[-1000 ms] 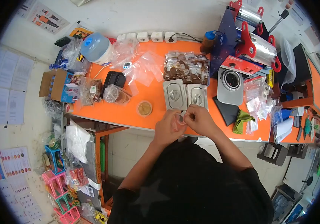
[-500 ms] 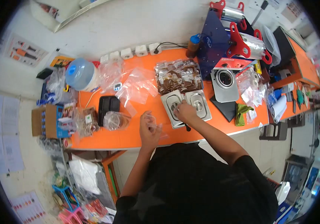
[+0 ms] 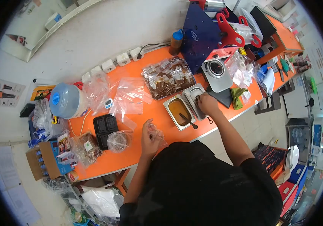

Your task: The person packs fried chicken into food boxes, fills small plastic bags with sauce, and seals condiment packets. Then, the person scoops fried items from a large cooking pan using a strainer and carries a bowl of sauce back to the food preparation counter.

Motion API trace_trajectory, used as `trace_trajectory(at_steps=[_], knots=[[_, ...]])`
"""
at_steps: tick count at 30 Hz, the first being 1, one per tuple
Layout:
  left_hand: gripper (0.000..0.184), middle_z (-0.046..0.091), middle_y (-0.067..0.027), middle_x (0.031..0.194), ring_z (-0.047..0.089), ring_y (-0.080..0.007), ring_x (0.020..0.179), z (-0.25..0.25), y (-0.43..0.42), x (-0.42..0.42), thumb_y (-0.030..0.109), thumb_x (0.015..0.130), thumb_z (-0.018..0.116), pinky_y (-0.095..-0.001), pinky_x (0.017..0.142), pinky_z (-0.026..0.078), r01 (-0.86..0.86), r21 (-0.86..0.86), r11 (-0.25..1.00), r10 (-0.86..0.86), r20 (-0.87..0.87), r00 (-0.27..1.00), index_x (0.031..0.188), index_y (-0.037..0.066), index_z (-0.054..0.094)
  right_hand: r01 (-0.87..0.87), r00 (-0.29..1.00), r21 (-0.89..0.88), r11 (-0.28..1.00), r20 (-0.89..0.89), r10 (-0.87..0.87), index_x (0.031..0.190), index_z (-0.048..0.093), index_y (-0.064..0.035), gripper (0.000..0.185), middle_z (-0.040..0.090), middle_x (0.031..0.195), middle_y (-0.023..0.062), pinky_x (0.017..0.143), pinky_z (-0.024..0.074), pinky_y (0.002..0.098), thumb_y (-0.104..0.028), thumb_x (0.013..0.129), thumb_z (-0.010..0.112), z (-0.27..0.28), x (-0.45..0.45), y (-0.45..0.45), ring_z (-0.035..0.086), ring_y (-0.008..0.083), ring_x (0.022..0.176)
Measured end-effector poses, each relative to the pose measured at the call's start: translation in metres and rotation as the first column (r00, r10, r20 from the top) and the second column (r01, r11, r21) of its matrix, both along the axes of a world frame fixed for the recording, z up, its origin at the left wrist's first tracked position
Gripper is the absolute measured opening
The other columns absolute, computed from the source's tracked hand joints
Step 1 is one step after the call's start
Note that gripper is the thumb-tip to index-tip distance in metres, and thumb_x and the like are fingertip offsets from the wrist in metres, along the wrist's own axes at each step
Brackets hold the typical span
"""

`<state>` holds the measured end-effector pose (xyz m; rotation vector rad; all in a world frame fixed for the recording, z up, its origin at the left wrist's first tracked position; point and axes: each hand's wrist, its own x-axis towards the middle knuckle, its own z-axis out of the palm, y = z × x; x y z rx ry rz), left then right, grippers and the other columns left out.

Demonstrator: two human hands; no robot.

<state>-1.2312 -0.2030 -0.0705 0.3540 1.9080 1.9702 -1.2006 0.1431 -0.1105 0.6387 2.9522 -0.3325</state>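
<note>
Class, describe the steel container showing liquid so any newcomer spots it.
On the orange table, find the piled brown packets. In front, the left steel container, holding a dark spoon, is ours. Unlike its neighbour under the right hand, it shows brownish liquid.

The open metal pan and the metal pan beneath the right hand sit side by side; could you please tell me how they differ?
The open metal pan shows orange-brown liquid, with a dark utensil resting in it; the other metal pan shows no liquid. The right hand is at the other metal pan, not the open metal pan. Both are rectangular and silvery.
</note>
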Motion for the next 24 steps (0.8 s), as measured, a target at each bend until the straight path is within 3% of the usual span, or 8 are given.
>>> trace_trajectory(at_steps=[2, 5, 7, 11, 13, 14, 16, 24], knots=[[0.059, 0.049, -0.0061, 0.107, 0.049, -0.0116, 0.09, -0.004, 0.006, -0.007, 0.016, 0.089, 0.071, -0.0268, 0.081, 0.044, 0.062, 0.026, 0.998, -0.063, 0.064, 0.996, 0.139, 0.003, 0.043, -0.026, 1.0, 0.017, 1.0, -0.003, 0.026, 0.092, 0.068, -0.0015, 0.026, 0.066, 0.101, 0.0189, 0.074, 0.0565, 0.0504, -0.026, 0.089, 0.062, -0.016, 0.004, 0.016, 0.069, 0.0381, 0.086], [0.059, 0.053, -0.0069, 0.108, 0.05, -0.0096, 0.086, -0.012, 0.009, -0.01, 0.009, 0.087, 0.073, -0.023, 0.077, 0.044, 0.181, -0.075, 0.981, -0.187, -0.093, 0.978, 0.138, 0.005, 0.044, -0.021, 0.999, 0.028, 0.999, 0.035, 0.02, 0.096, 0.069, -0.0014, 0.028, 0.066, 0.106, 0.0168, 0.076, 0.057, 0.0487, -0.028, 0.091, 0.059, -0.027, 0.01, 0.017, 0.069, 0.036, 0.09], [0.059, 0.055, -0.0071, 0.11, 0.052, -0.0087, 0.084, -0.009, 0.01, -0.01, 0.005, 0.084, 0.075, -0.0212, 0.074, 0.045, 0.248, -0.046, 0.968, -0.244, 0.084, 0.966, 0.136, 0.007, 0.046, 0.028, 0.999, 0.037, 0.999, 0.036, -0.03, 0.098, 0.069, -0.0021, 0.029, 0.066, 0.105, 0.0158, 0.075, 0.0573, 0.0479, -0.028, 0.091, 0.06, -0.026, 0.009, 0.009, 0.07, 0.0347, 0.089], [0.062, 0.056, -0.006, 0.108, 0.054, -0.0091, 0.085, -0.021, 0.012, -0.007, 0.004, 0.082, 0.077, -0.0225, 0.074, 0.047, 0.205, 0.01, 0.979, -0.205, 0.035, 0.978, 0.135, 0.006, 0.045, 0.047, 0.995, 0.109, 0.993, -0.09, -0.037, 0.095, 0.069, -0.0025, 0.025, 0.065, 0.104, 0.0149, 0.074, 0.0577, 0.0457, -0.026, 0.09, 0.06, 0.004, 0.011, -0.033, 0.07, 0.0334, 0.086], [0.059, 0.052, -0.0049, 0.112, 0.054, -0.0119, 0.095, -0.028, 0.012, -0.005, -0.003, 0.085, 0.069, -0.0265, 0.085, 0.048, 0.193, 0.06, 0.979, -0.198, 0.096, 0.975, 0.135, 0.007, 0.04, -0.09, 0.996, -0.034, 0.995, -0.01, 0.09, 0.089, 0.07, -0.0023, 0.022, 0.064, 0.102, 0.0137, 0.072, 0.0581, 0.0443, -0.022, 0.09, 0.06, 0.005, 0.016, -0.06, 0.07, 0.0316, 0.087], [0.059, 0.052, -0.0049, 0.112, 0.054, -0.0119, 0.095, -0.029, 0.012, -0.005, -0.003, 0.085, 0.069, -0.0265, 0.085, 0.048, 0.2, 0.058, 0.978, -0.204, 0.099, 0.974, 0.135, 0.007, 0.04, -0.17, 0.975, -0.045, 0.984, 0.136, 0.175, 0.084, 0.072, -0.0039, 0.02, 0.065, 0.103, 0.0119, 0.071, 0.0584, 0.0441, -0.019, 0.089, 0.059, 0.006, 0.018, -0.076, 0.069, 0.0301, 0.09], [0.056, 0.052, -0.0048, 0.112, 0.054, -0.0116, 0.097, -0.024, 0.014, -0.005, -0.003, 0.086, 0.069, -0.0269, 0.085, 0.049, 0.205, 0.062, 0.977, -0.212, 0.145, 0.966, 0.133, 0.007, 0.039, -0.246, 0.95, 0.035, 0.969, 0.206, 0.233, 0.085, 0.074, -0.0058, 0.019, 0.067, 0.102, 0.01, 0.071, 0.0585, 0.0437, -0.018, 0.089, 0.06, -0.015, 0.028, -0.095, 0.07, 0.0281, 0.093], [0.059, 0.053, -0.0046, 0.11, 0.054, -0.0074, 0.089, -0.026, 0.013, -0.003, 0.002, 0.085, 0.074, -0.0223, 0.072, 0.047, 0.159, 0.103, 0.982, -0.172, 0.14, 0.975, 0.132, 0.006, 0.039, -0.255, 0.918, 0.154, 0.954, 0.348, 0.189, 0.087, 0.076, -0.0085, 0.015, 0.072, 0.09, 0.0086, 0.071, 0.0573, 0.0369, -0.015, 0.087, 0.062, -0.003, 0.007, -0.106, 0.071, 0.0239, 0.089]])
